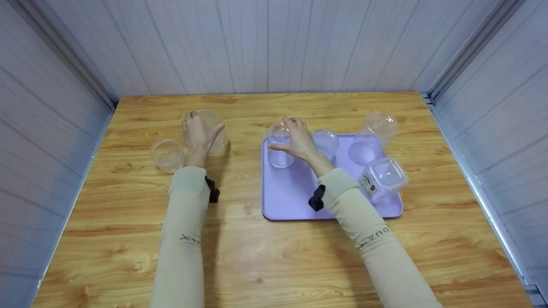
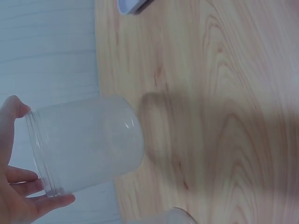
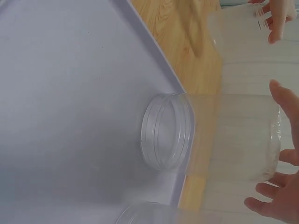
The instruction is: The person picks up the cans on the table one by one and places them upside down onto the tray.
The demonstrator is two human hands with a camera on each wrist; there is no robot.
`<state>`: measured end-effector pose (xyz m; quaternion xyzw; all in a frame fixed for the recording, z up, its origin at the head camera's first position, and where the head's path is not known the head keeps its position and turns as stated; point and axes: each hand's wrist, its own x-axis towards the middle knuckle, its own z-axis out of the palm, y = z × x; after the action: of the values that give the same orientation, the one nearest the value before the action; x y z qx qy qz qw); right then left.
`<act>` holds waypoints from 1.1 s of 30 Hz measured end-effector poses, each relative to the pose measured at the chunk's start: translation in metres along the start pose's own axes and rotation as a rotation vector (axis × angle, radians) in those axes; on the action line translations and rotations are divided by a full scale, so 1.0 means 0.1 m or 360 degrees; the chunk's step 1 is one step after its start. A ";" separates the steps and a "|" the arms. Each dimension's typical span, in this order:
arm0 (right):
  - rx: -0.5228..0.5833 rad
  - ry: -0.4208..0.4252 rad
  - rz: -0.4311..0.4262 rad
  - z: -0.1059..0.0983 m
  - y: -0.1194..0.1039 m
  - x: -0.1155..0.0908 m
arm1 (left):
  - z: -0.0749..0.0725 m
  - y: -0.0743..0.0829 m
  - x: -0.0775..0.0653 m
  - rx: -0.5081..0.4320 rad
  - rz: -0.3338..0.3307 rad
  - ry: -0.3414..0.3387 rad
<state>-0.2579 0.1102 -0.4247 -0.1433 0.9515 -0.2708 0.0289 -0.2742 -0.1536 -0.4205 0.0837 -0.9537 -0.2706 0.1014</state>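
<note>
On the left side of the table, my left hand (image 1: 199, 133) grips a clear plastic jar (image 2: 88, 144) by its rim. In the left wrist view the jar's base hangs above its shadow on the wood. My right hand (image 1: 300, 140) spans the top end of another clear jar (image 1: 280, 147), thumb on one side and fingers on the other. That jar stands at the far left corner of the purple tray (image 1: 287, 196). In the right wrist view its ringed end (image 3: 166, 133) is down at the tray.
Left of my left hand stands a clear round container (image 1: 167, 155). Another clear jar (image 1: 326, 143) is just right of my right hand. Farther right are a tall clear container (image 1: 372, 137) and a squarish clear container with a label (image 1: 383, 179). Panelled walls (image 1: 265, 47) enclose the wooden table (image 1: 257, 265).
</note>
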 end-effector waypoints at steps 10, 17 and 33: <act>0.0197 0.0083 0.0026 -0.09 0.03 -0.08 | -0.09 0.15 -0.02 -0.0322 0.0001 0.0137; 0.0351 0.0166 0.0046 -0.13 0.03 -0.11 | -0.15 0.21 -0.06 -0.0404 0.0039 0.0174; 0.0723 0.0420 0.0024 -0.18 0.06 -0.13 | -0.29 0.39 -0.14 -0.0641 0.0087 0.0270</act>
<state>-0.2497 0.1279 -0.4132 -0.0894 0.8628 -0.4937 -0.0619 -0.2581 -0.1326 -0.3775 0.0584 -0.8703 -0.4449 0.2031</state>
